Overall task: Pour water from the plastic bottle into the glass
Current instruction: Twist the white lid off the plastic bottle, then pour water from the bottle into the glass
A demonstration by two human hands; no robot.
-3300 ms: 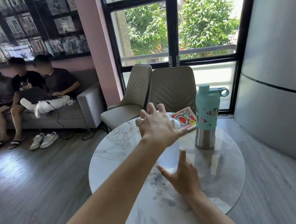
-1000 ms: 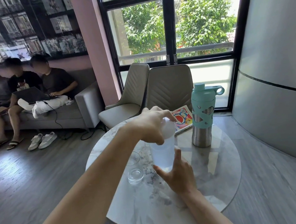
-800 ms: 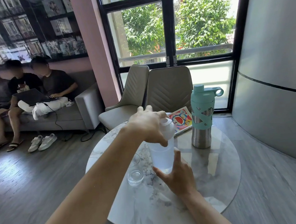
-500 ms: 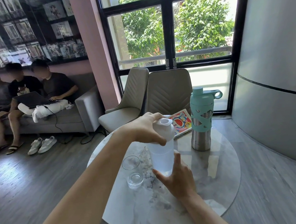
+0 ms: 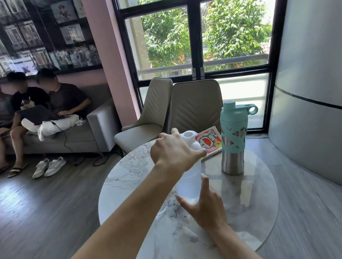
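A translucent plastic bottle (image 5: 189, 183) is standing upright on the round marble table (image 5: 252, 210), and everything else is placed here relative to that bottle. The left hand (image 5: 174, 152) is reaching in from the lower left on a long, nearly straight forearm and is sitting over the top of the bottle, palm down, with its fingers curling around the white lid (image 5: 189, 138) and the thumb pointing toward the right across the bottle's shoulder; the lid's round opening is showing just beyond the knuckles. The right hand (image 5: 206, 208) is coming up from the bottom edge, wrist bent slightly, and is wrapping the lower part of the bottle from the near side, its thumb lying up along the bottle's right wall and a finger pressing the left wall, so it is gripping the bottle's base. The glass (image 5: 161, 210) is standing just beside the bottle on its left, mostly hidden behind the left forearm, with only a sliver of its clear lower wall showing. To the right of the bottle and a little farther back, a steel flask with a teal sleeve and cap (image 5: 233, 138) is standing upright. Behind the bottle, a colourful cartoon booklet (image 5: 209, 140) is lying flat on the table. Farther behind it, two beige chairs (image 5: 195, 104) are facing the table.
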